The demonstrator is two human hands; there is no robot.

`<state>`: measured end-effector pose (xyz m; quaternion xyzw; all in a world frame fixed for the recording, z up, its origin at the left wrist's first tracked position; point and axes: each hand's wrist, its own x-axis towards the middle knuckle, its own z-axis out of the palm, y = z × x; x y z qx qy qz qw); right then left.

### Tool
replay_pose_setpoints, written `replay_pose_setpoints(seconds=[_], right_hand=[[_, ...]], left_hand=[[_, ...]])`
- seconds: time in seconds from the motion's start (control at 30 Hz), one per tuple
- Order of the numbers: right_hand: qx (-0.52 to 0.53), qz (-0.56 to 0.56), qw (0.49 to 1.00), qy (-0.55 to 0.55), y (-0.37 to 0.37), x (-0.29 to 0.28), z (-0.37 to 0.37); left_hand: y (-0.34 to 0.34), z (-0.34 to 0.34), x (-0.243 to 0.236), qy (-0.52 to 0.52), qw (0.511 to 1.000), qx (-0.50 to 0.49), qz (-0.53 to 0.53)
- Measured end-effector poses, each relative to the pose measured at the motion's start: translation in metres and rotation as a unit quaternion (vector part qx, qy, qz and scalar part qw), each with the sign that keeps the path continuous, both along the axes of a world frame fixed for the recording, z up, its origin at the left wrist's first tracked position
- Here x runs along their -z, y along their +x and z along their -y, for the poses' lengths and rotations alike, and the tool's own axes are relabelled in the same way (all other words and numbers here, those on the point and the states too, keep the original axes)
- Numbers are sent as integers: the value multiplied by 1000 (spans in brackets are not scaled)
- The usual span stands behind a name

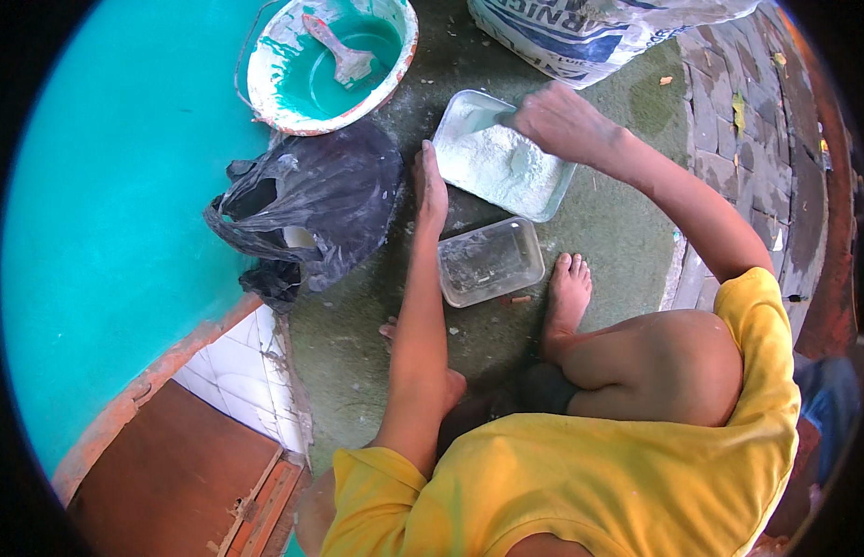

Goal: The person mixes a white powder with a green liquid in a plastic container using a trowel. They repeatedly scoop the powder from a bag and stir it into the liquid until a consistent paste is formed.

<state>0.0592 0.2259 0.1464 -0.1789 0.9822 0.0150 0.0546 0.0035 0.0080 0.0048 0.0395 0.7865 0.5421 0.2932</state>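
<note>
A shallow rectangular tray (547,206) holds a heap of whitish powder (487,160) with a hollow in it. My left hand (432,193) rests upright along the tray's left side, its visible fingers straight and not wrapped round it. Above the tray's far right side, my right hand (564,123) is closed in a fist. A pale greenish shape shows at the knuckles over the powder, but what the fist grips is hidden. Closer to my feet lies a see-through plastic container (492,264), with dusty residue on its bottom.
A bucket (255,79) with green paint and a paintbrush (344,54) stands at the far left. Near it are a black plastic bag (344,190) and a turquoise wall (125,186). A large printed sack (580,42) stands at the back; paving (743,158) lies to the right.
</note>
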Motion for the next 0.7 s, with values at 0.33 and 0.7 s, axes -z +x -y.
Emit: replay_pose_setpoints(seconds=[0.33, 0.7], right_hand=[[169, 95, 973, -125, 77, 33, -41], [389, 381, 733, -407, 100, 11, -29]], left_hand=[[2, -2, -12, 11, 999, -23, 27], [6, -17, -37, 16, 1000, 0, -3]])
